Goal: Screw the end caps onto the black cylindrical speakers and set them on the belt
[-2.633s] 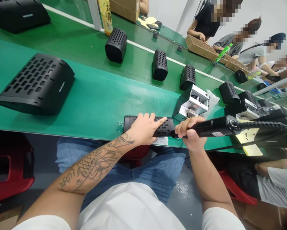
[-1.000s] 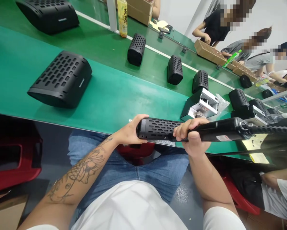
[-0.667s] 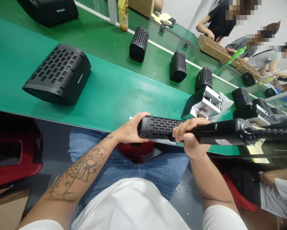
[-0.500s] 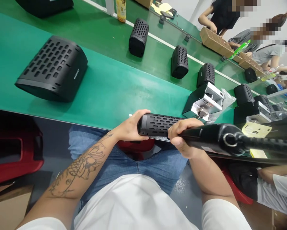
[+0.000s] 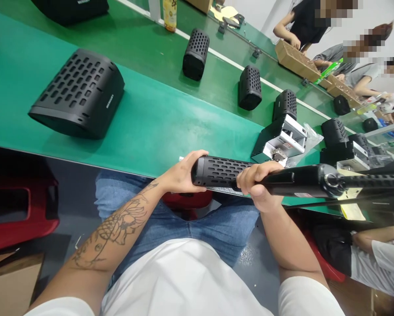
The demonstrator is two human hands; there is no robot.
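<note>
My left hand (image 5: 181,175) is wrapped round the left end of a long black slotted speaker shell (image 5: 220,171), holding it level just above the near edge of the green belt (image 5: 170,127). My right hand (image 5: 256,183) is closed round the front of a black electric screwdriver (image 5: 302,181), whose tip meets the right end of the shell. A black coiled cable (image 5: 371,179) runs off to the right from the screwdriver.
A large black perforated shell (image 5: 78,101) lies on the belt to the left. Several small black speaker shells (image 5: 195,55) stand further along it. A black-and-white device (image 5: 282,140) sits near my right hand. Other people work at cardboard trays (image 5: 294,61) at the far right.
My left hand lifted the slotted shell off the belt and now grips its end. The screwdriver stays at the shell's right end, dipping and levelling again.
</note>
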